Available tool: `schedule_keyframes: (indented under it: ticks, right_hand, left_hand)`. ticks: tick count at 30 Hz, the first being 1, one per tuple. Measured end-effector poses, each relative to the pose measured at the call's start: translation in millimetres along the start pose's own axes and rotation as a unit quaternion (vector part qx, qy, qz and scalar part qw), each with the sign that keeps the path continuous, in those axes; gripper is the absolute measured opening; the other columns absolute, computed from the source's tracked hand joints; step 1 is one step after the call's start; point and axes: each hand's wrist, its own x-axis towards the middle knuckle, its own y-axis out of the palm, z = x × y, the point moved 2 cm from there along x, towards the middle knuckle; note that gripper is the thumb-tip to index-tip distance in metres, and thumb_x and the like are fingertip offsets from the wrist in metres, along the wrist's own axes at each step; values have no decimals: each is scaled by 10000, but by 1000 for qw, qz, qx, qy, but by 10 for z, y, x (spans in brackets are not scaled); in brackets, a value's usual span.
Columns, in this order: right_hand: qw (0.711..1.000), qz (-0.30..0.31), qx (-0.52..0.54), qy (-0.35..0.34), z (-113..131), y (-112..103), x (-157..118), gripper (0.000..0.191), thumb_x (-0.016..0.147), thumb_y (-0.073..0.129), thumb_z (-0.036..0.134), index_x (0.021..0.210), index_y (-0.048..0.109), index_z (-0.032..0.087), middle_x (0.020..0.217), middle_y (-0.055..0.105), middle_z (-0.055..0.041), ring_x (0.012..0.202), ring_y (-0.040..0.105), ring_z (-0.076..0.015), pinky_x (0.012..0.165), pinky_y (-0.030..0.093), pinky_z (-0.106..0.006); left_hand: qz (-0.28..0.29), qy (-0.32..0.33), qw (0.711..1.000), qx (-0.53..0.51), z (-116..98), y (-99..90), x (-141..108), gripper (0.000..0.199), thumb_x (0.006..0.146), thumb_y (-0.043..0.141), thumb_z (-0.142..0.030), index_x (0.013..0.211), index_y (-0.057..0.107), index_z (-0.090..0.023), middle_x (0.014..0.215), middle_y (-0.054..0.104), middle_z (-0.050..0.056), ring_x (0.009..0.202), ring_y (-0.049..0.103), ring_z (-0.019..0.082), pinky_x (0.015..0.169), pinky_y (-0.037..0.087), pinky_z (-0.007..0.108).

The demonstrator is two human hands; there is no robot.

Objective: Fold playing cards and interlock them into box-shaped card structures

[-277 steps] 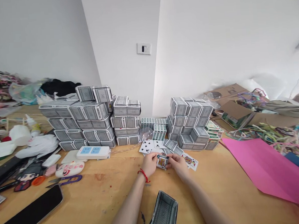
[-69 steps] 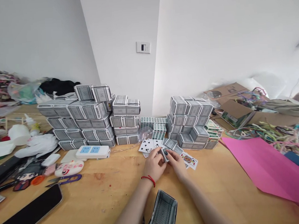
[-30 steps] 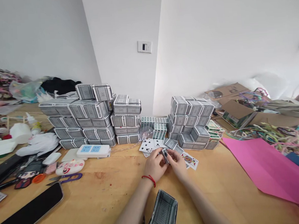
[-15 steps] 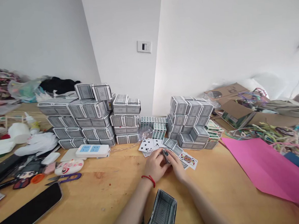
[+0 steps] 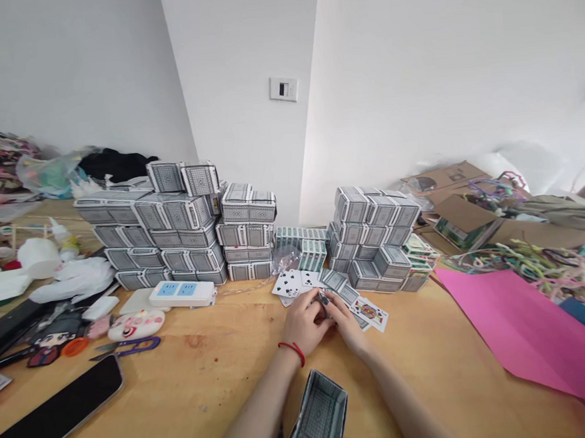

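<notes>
My left hand (image 5: pixel 304 321), with a red string bracelet at the wrist, has its fingers bent round something small, mostly hidden, at the table's middle. My right hand (image 5: pixel 343 319), dark nail polish showing, meets it there with closed fingers. What they hold between them cannot be made out. Just beyond my hands lie loose face-up playing cards (image 5: pixel 287 284), patterned card backs (image 5: pixel 334 281) and a face card (image 5: pixel 372 312). An open box folded from cards (image 5: pixel 316 414) sits between my forearms at the near edge.
Stacked card blocks stand at the left (image 5: pixel 172 214) and right (image 5: pixel 378 226). A power strip (image 5: pixel 182 293), scissors (image 5: pixel 131 347) and black phone (image 5: pixel 56 419) lie left; pink paper (image 5: pixel 521 330), cords and cardboard (image 5: pixel 452 214) lie right.
</notes>
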Motion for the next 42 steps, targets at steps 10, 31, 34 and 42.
schedule_keyframes:
  ticks: [10, 31, 34, 42]
  right_hand:
    - [996, 12, 84, 34, 37, 5, -13, 449, 638, 646, 401, 1042, 554, 228, 858, 635, -29, 797, 593, -210, 699, 464, -330]
    - [986, -41, 163, -19, -28, -16, -14, 571, 592, 705, 346, 1103, 489, 213, 1083, 586, -79, 975, 552, -241, 839, 423, -419]
    - [990, -58, 125, -41, -30, -17, -23, 574, 596, 706, 327, 1112, 488, 203, 1092, 581, -73, 1018, 519, -236, 883, 389, -414]
    - [995, -37, 81, -38, 7, -7, -23, 624, 551, 726, 281, 1125, 488, 227, 1048, 601, -51, 966, 537, -233, 844, 413, -373]
  left_hand:
    - [-25, 17, 1000, -2, -35, -29, 4, 103, 709, 579, -243, 799, 596, -195, 1145, 543, 72, 1046, 499, 205, 887, 418, 390]
    - [-22, -345, 830, -438, 217, 27, 42, 377, 736, 425, -509, 639, 513, -156, 609, 587, 24, 518, 583, 146, 515, 481, 283]
    - [67, -406, 757, -508, 231, 63, 33, 426, 702, 443, -564, 716, 518, -145, 645, 631, 46, 496, 609, 154, 498, 490, 282]
    - [186, -431, 678, -565, 186, -13, 23, 397, 691, 525, -532, 806, 503, -153, 696, 662, 72, 689, 656, 217, 655, 509, 368]
